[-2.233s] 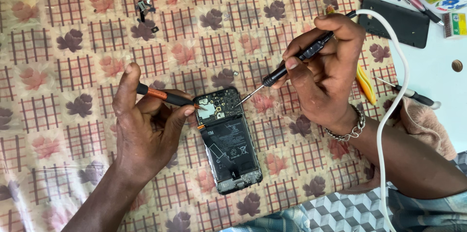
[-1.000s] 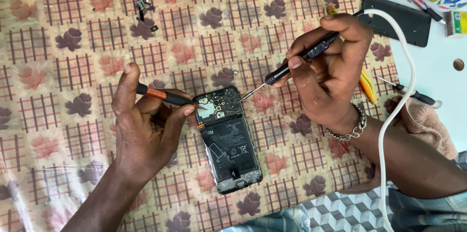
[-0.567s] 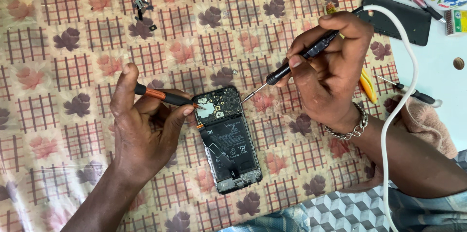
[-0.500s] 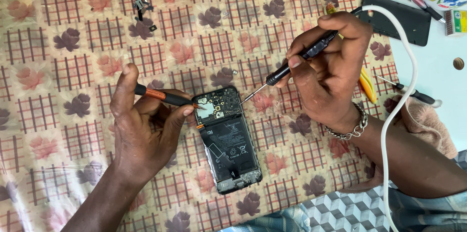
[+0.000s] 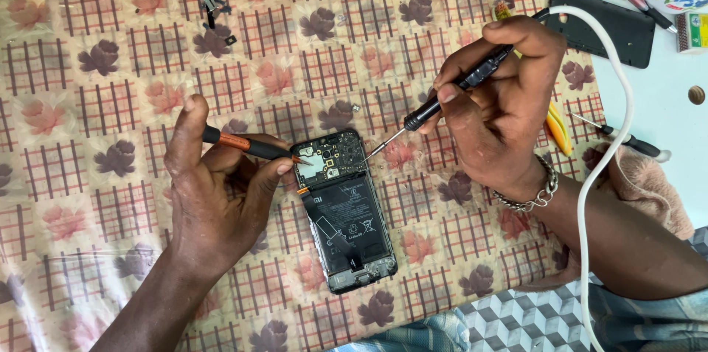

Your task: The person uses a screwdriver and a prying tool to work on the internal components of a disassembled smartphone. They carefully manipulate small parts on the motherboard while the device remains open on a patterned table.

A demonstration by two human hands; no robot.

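Observation:
An opened phone (image 5: 345, 212) lies back-up on the patterned cloth, its circuit board and black battery exposed. My left hand (image 5: 214, 190) grips a slim orange-and-black tool (image 5: 247, 145) whose tip touches the board's left edge. My right hand (image 5: 498, 105) holds a black screwdriver (image 5: 442, 101) at a slant, its metal tip at the phone's upper right corner.
A small metal bracket and loose bits (image 5: 214, 7) lie at the upper left. A black phone back cover (image 5: 608, 23), a pen, another screwdriver (image 5: 623, 142) and a yellow tool (image 5: 558, 130) sit at the right. A white cable (image 5: 601, 167) crosses my right forearm.
Both hands stay nearly in place. The right hand's screwdriver tip has shifted slightly at the phone's upper right corner.

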